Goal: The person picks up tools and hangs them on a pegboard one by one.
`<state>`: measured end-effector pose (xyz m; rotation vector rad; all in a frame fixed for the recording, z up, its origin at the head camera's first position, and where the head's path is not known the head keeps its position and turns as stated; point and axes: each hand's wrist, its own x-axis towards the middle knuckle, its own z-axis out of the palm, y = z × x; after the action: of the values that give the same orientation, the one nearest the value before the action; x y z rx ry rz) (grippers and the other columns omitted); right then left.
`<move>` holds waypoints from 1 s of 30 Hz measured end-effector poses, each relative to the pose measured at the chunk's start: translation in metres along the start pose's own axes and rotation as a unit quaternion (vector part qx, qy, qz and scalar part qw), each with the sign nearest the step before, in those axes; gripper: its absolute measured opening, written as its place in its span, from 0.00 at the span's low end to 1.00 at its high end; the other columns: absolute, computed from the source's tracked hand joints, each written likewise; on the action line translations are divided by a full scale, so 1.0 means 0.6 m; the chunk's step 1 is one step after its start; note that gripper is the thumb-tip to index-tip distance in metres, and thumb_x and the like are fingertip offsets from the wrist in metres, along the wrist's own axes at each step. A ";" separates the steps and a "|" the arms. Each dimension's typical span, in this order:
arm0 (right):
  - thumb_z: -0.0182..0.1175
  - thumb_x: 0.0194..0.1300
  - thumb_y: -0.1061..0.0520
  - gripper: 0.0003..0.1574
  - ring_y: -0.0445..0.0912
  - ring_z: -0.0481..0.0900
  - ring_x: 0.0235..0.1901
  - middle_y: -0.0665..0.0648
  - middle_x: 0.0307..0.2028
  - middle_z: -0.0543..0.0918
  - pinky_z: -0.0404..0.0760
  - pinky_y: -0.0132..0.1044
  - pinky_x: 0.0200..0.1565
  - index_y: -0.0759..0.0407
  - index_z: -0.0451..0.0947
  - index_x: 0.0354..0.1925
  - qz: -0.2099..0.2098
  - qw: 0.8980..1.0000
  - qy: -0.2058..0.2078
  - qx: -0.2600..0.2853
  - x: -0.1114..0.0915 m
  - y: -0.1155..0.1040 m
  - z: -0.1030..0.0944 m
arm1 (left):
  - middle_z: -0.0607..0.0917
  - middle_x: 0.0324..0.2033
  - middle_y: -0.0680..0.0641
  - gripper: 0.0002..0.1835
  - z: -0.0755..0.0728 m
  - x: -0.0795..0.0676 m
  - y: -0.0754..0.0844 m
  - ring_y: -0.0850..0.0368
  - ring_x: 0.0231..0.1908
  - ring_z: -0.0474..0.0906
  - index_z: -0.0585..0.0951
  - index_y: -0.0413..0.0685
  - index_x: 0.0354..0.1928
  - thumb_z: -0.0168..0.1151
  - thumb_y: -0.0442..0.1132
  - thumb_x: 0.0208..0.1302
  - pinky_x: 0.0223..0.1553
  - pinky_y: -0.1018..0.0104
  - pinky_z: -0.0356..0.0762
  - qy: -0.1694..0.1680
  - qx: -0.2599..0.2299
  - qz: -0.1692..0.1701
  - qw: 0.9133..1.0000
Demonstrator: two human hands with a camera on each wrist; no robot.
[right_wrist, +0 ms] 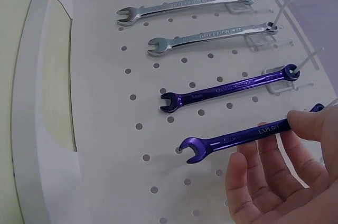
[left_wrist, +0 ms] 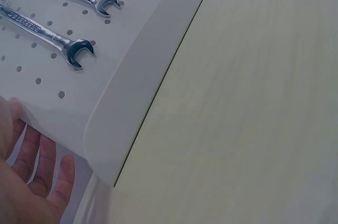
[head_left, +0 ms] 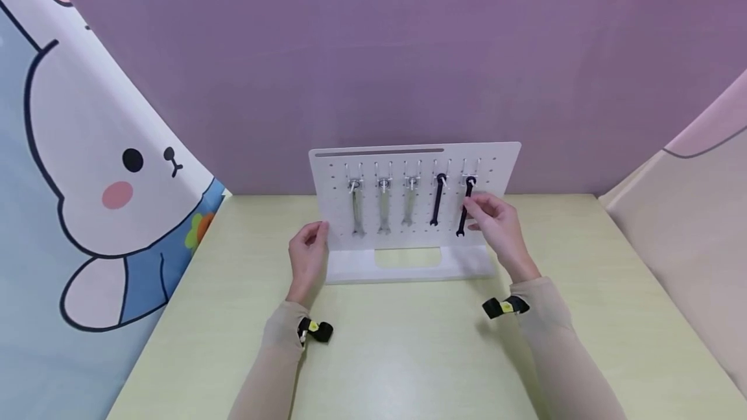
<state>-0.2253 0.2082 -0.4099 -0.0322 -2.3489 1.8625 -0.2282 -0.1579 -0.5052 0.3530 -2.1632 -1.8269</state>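
A white pegboard stand (head_left: 340,167) stands upright on the table with a row of combination wrenches hung on its hooks. My right hand (head_left: 498,229) pinches the shank of the rightmost wrench (right_wrist: 240,138), dark purple and lettered, between thumb and fingers. That wrench's ring end is still round its hook, partly hidden by the thumb in the right wrist view. Beside it hangs a second purple wrench (right_wrist: 227,90). Three silver wrenches (head_left: 358,211) fill the hooks to the left. At the board's left edge, my left hand (head_left: 307,256) grips it, thumb (left_wrist: 13,109) at the front and fingers behind.
The pale wooden table (head_left: 403,349) extends around the stand. Behind rises a purple backdrop (head_left: 408,50), with a rabbit-printed cloth (head_left: 87,167) on the left and a light cloth (head_left: 694,225) on the right. The stand's base (head_left: 350,268) has a rectangular cutout.
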 end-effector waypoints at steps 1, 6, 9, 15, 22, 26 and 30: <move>0.63 0.78 0.49 0.25 0.36 0.84 0.38 0.39 0.39 0.86 0.88 0.31 0.42 0.71 0.80 0.58 0.000 1.000 0.001 -0.001 0.001 0.000 0.000 | 0.87 0.45 0.45 0.16 0.000 0.000 0.001 0.54 0.44 0.79 0.88 0.46 0.52 0.64 0.51 0.78 0.44 0.69 0.77 0.001 0.002 0.001 1.000; 0.63 0.78 0.48 0.26 0.34 0.84 0.39 0.56 0.48 0.88 0.88 0.29 0.43 0.70 0.82 0.58 -0.017 0.999 0.010 -0.028 0.007 0.000 0.001 | 0.87 0.45 0.45 0.17 0.001 -0.001 0.002 0.55 0.44 0.79 0.88 0.47 0.52 0.64 0.52 0.78 0.43 0.70 0.77 0.001 0.001 0.001 1.000; 0.64 0.78 0.49 0.25 0.36 0.85 0.39 0.67 0.53 0.87 0.87 0.28 0.43 0.69 0.83 0.58 -0.035 0.998 0.016 -0.044 0.010 0.000 0.001 | 0.87 0.45 0.45 0.17 0.001 -0.001 0.002 0.54 0.44 0.79 0.88 0.47 0.52 0.64 0.52 0.77 0.43 0.70 0.78 0.003 -0.003 0.002 1.000; 0.66 0.76 0.54 0.20 0.32 0.85 0.36 0.70 0.54 0.87 0.84 0.24 0.41 0.69 0.84 0.56 -0.050 0.996 0.031 -0.075 0.011 0.007 0.000 | 0.87 0.44 0.46 0.17 0.000 -0.004 0.004 0.53 0.44 0.79 0.88 0.48 0.51 0.64 0.54 0.77 0.43 0.68 0.78 -0.001 -0.002 -0.002 1.000; 0.66 0.75 0.54 0.18 0.29 0.81 0.36 0.70 0.52 0.88 0.80 0.21 0.41 0.68 0.85 0.53 -0.055 0.994 0.034 -0.092 0.012 0.015 -0.003 | 0.87 0.45 0.46 0.18 0.001 -0.005 0.000 0.54 0.45 0.79 0.88 0.49 0.52 0.64 0.56 0.77 0.45 0.67 0.78 -0.003 0.000 -0.007 1.000; 0.66 0.75 0.54 0.18 0.32 0.82 0.37 0.69 0.51 0.89 0.80 0.21 0.40 0.67 0.86 0.53 -0.059 0.994 0.031 -0.092 0.012 0.016 -0.005 | 0.87 0.45 0.46 0.18 0.001 -0.005 0.000 0.53 0.45 0.79 0.88 0.50 0.51 0.64 0.55 0.77 0.44 0.67 0.78 -0.002 -0.004 -0.006 1.000; 0.66 0.75 0.53 0.17 0.36 0.83 0.37 0.68 0.49 0.89 0.81 0.23 0.40 0.66 0.86 0.52 -0.061 0.994 0.030 -0.090 0.010 0.017 -0.007 | 0.87 0.45 0.46 0.17 0.000 -0.004 0.000 0.54 0.45 0.79 0.88 0.49 0.52 0.64 0.54 0.77 0.44 0.67 0.77 0.000 -0.005 -0.005 1.000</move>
<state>-0.2314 0.2154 -0.4181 0.0364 -2.4125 1.5683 -0.2259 -0.1570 -0.5054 0.3613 -2.1557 -1.8420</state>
